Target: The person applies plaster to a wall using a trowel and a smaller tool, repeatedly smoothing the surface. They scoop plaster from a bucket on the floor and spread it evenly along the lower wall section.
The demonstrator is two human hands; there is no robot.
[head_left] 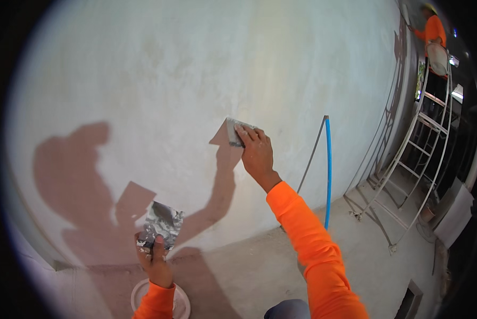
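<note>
My right hand (258, 154) grips a putty knife (233, 133), its wide blade held up at the pale plastered wall (180, 69). Whether the blade's edge touches the surface I cannot tell for sure. Lower on the left, my left hand (156, 263) is closed round a second putty knife (165, 220). Its metal blade points upward and is smeared with white filler, with lumps near the handle end. Both my forearms are in orange sleeves. Beneath my left hand stands a round white bucket (182, 303), partly hidden by my arm.
A blue pipe (328, 170) rises from the floor against the wall, right of my arm. Farther right, a co-worker (434, 34) in orange is up on a metal ladder (408, 170), with a pale bucket (437, 58) beside them. A rectangular opening (410, 300) lies at the lower right.
</note>
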